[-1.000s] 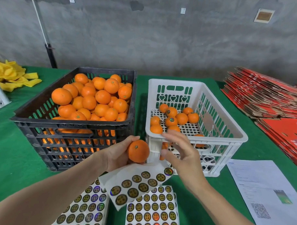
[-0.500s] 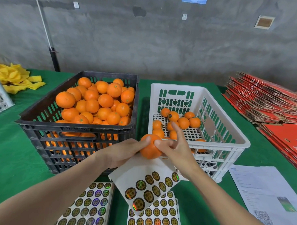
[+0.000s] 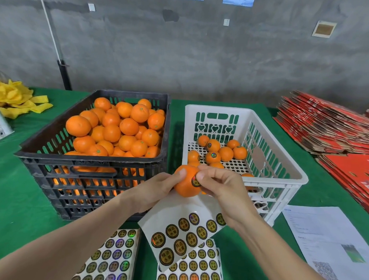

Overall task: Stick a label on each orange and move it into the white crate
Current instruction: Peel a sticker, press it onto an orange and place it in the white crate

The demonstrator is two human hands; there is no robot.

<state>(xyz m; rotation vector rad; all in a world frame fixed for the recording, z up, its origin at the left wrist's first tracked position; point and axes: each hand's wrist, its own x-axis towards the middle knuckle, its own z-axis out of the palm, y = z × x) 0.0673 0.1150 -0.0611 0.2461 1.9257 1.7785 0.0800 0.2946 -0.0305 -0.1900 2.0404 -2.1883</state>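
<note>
My left hand (image 3: 154, 191) grips an orange (image 3: 186, 186) in front of the white crate (image 3: 283, 164), together with a curled label sheet (image 3: 182, 232) that hangs below it. My right hand (image 3: 221, 187) has thumb and forefinger on a round gold-and-black label (image 3: 195, 181) stuck to the orange's right side. The white crate holds several oranges, some with labels showing. A black crate (image 3: 90, 170) to its left is piled with unlabelled oranges (image 3: 121, 129).
Two flat label sheets (image 3: 112, 261) lie on the green table near me. A printed paper (image 3: 324, 243) lies at the right, stacks of red cartons (image 3: 334, 128) behind it. Yellow fabric strips (image 3: 15, 100) sit at the far left.
My right hand came from above the sheet to the orange and pressed a label onto it. The orange rose slightly toward the white crate's front corner.
</note>
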